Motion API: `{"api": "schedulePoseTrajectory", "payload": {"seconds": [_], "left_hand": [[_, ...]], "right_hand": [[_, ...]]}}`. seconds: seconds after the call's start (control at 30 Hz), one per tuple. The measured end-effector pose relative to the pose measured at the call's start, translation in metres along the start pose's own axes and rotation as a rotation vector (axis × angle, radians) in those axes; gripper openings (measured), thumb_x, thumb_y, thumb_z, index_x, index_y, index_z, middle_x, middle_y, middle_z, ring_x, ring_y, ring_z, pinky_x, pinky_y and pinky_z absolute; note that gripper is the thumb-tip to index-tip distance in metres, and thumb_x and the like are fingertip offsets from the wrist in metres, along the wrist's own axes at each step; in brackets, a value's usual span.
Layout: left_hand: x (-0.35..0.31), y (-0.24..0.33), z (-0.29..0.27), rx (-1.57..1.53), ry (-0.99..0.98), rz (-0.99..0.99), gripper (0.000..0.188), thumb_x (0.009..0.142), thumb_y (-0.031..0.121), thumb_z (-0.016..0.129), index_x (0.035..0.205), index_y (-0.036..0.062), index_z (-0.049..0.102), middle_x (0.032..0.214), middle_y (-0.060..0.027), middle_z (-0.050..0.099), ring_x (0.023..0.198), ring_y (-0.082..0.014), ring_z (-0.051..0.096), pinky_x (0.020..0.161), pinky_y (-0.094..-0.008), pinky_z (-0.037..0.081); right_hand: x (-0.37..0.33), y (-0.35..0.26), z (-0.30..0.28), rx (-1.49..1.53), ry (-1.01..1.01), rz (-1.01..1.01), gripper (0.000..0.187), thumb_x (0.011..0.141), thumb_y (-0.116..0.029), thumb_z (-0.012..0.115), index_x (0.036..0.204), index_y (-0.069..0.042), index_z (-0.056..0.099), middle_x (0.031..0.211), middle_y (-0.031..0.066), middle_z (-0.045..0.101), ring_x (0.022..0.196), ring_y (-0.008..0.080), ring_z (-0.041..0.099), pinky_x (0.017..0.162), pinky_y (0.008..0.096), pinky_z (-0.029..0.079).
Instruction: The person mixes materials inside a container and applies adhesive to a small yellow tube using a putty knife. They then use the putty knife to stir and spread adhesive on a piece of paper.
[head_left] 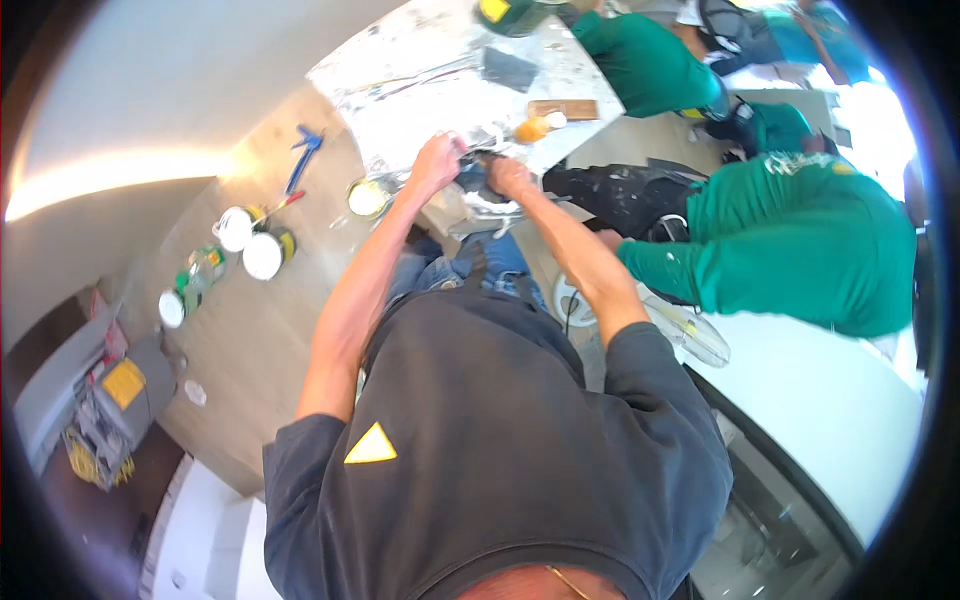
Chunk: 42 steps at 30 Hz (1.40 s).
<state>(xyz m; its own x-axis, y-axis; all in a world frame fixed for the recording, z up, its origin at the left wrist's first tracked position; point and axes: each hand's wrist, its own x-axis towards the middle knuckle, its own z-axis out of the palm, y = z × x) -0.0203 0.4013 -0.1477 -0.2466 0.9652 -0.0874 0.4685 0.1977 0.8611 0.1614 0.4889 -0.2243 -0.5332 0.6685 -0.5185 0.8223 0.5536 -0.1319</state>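
Both my arms reach forward to the near edge of a paint-spattered white table (400, 110). My left hand (440, 162) is closed, fingers pinched by the rim of a dark, crumpled-looking thing (472, 178). Close beside it, my right hand (511, 178) is also closed, at the other side of that dark thing. What exactly either hand grips is too small and blurred to make out. White, smeared material (492, 207) lies just below the hands. An orange bottle with a pale cap (533, 128) lies beyond my right hand, near a brown block (563, 110) and a dark grey square sheet (508, 70).
On the floor at left are a blue caulking gun (303, 158), an open tin (367, 198), white-lidded tubs (265, 256) and a grey case (138, 390). A person in green (800, 240) bends close on my right, near a fan (690, 325). Other people work farther back.
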Motion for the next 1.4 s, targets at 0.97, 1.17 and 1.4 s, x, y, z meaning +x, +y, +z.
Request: {"api": "schedulePoseTrajectory", "payload": {"seconds": [0.97,1.17,1.4], "left_hand": [[-0.05,0.005,0.011,-0.019,0.024,0.015,0.022,0.08,-0.008,0.046,0.084,0.0002,0.067,0.096,-0.0182,0.06,0.084,-0.0349,0.061,0.075,-0.0418,0.048],[-0.048,0.008,0.012,-0.013,-0.051,0.019,0.026,0.081,-0.008,0.045,0.087,-0.0006,0.069,0.098,-0.0197,0.057,0.082,-0.0334,0.06,0.073,-0.0413,0.047],[-0.047,0.007,0.005,0.062,-0.009,0.05,0.03,0.081,-0.005,0.046,0.099,-0.0007,0.07,0.1,-0.024,0.054,0.084,-0.037,0.059,0.075,-0.042,0.047]], "right_hand": [[-0.05,0.0,-0.035,-0.038,0.345,-0.456,0.019,0.085,-0.011,0.053,0.101,-0.005,0.062,0.092,0.0172,0.065,0.085,0.0332,0.068,0.07,0.0422,0.057],[-0.032,0.003,-0.04,-0.165,0.196,-0.435,0.026,0.085,-0.012,0.055,0.108,-0.007,0.064,0.099,0.0159,0.068,0.094,0.0304,0.068,0.073,0.0406,0.057],[-0.063,0.002,-0.065,-0.003,0.331,-0.745,0.02,0.086,-0.016,0.054,0.104,-0.007,0.058,0.108,0.0106,0.06,0.089,0.0289,0.067,0.07,0.0395,0.056]]}}
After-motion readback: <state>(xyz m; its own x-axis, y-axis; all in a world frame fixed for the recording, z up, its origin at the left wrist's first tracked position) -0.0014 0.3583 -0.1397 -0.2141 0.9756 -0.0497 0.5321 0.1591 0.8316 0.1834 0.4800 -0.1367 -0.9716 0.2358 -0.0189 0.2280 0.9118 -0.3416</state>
